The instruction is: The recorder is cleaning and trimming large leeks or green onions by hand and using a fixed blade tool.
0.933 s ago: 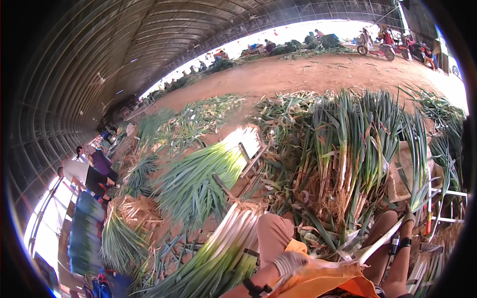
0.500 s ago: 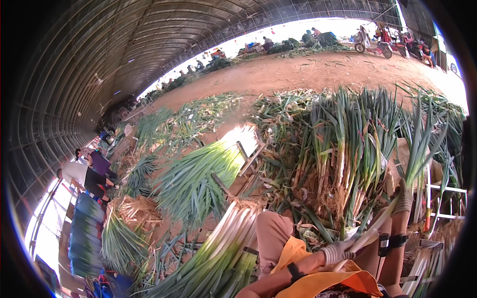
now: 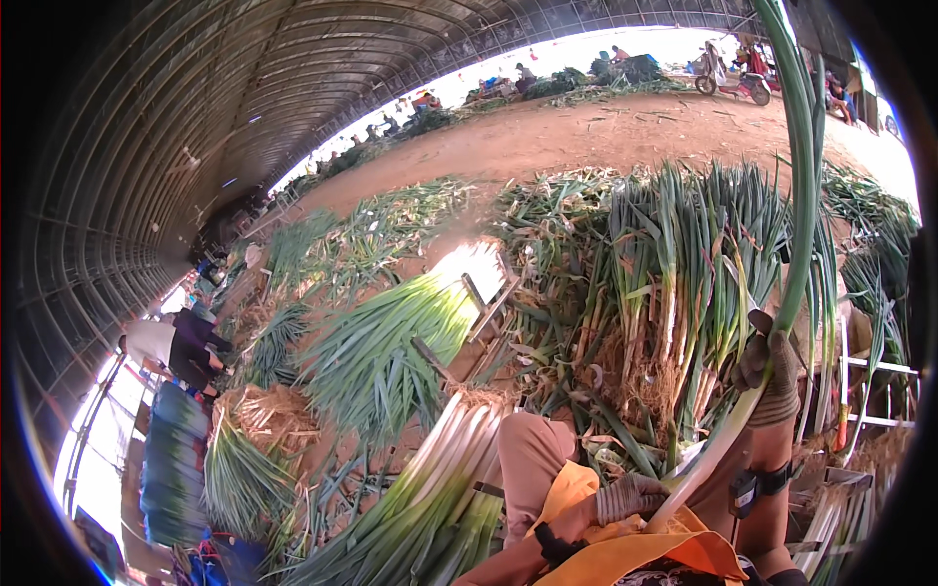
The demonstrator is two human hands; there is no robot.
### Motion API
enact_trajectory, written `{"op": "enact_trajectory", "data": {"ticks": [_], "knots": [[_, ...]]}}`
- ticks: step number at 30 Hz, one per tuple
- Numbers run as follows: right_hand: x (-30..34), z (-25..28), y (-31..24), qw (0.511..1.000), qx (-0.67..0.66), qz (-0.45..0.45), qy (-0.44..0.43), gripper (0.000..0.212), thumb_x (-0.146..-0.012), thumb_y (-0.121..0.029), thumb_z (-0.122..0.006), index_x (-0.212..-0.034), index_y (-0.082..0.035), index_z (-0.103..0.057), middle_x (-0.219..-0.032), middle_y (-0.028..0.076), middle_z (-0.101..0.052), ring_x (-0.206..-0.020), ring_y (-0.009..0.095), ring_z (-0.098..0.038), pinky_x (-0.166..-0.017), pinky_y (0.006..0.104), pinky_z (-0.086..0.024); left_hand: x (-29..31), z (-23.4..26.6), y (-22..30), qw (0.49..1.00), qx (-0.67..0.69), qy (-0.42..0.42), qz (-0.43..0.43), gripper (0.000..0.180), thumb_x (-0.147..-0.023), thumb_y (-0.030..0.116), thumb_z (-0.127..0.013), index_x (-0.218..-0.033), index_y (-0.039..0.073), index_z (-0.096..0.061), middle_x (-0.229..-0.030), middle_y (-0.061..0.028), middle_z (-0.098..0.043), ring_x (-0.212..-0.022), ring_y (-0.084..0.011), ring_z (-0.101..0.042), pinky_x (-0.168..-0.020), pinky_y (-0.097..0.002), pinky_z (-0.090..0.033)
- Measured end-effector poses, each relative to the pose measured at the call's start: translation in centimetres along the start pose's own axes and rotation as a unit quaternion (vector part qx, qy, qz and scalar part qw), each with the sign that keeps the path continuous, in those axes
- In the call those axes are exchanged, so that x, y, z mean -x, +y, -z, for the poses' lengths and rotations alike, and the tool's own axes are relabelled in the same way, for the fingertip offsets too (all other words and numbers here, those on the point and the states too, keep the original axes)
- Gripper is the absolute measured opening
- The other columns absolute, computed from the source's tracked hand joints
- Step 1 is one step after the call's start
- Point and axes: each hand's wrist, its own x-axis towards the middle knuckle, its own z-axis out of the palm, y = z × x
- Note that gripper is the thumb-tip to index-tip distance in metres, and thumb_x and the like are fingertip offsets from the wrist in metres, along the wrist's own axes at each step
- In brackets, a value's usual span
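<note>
A long green onion [image 3: 718,451] runs up from my lap at a slant, its white stalk low and its green leaves reaching the top edge of the view. My gloved right hand [image 3: 767,379] is closed round it where white turns to green. My gloved left hand [image 3: 628,497] is closed at the stalk's lower white end, whose tip is partly hidden. Beyond my hands, a thick row of unpeeled green onions [image 3: 674,264] stands upright with brown roots down. Left of my knee lies a heap of green onions [image 3: 459,459] with bare white stalks.
A second pile of clean green onions [image 3: 410,322] rests by a wooden frame [image 3: 493,303]. Stripped leaves [image 3: 547,220] litter the ground. A white metal rack [image 3: 879,396] stands at my right. Two people [image 3: 181,347] bend over at the far left. A scooter [image 3: 733,83] is parked far off.
My right hand has moved slightly left along with the green onion, whose leaves now rise higher and nearer to me. My left hand has shifted a little left. A person at the far left has moved.
</note>
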Motion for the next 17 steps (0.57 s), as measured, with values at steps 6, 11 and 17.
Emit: {"op": "enact_trajectory", "data": {"ticks": [6,11,17], "knots": [[0.3,-1.2,0.5,0.999,-0.013,0.008,-0.042,0.043,-0.093,-0.032,-0.045,-0.121,0.001,-0.043,-0.059,-0.004,-0.041,-0.041,0.005,-0.036,-0.037,0.0213,-0.031,1.2,-0.6,-0.8,0.996,0.08,0.038,-0.003,0.039,-0.081,0.009,-0.057,-0.118,-0.001,-0.049,-0.12,-0.0129,-0.048,-0.106,-0.0217,-0.05,-0.09,-0.0293,-0.042],[0.8,-1.0,0.1,0.996,-0.038,0.006,-0.076,0.045,-0.094,-0.033,-0.042,-0.122,0.002,-0.041,-0.059,-0.004,-0.041,-0.04,0.004,-0.035,-0.037,0.0209,-0.031,0.7,-1.2,1.1,0.995,-0.066,0.048,-0.058,0.035,-0.081,0.007,-0.056,-0.114,-0.002,-0.052,-0.106,-0.0114,-0.056,-0.097,-0.0198,-0.055,-0.084,-0.0267,-0.044],[1.0,-1.8,0.3,0.99,-0.072,-0.011,-0.119,0.047,-0.092,-0.035,-0.045,-0.121,0.002,-0.043,-0.06,-0.004,-0.046,-0.041,0.004,-0.038,-0.039,0.0216,-0.033,-1.1,1.2,-6.8,0.993,0.03,-0.031,0.114,0.059,-0.075,0.034,-0.068,-0.12,0.001,-0.05,-0.124,-0.0139,-0.045,-0.113,-0.0224,-0.044,-0.096,-0.0318,-0.034]]}}
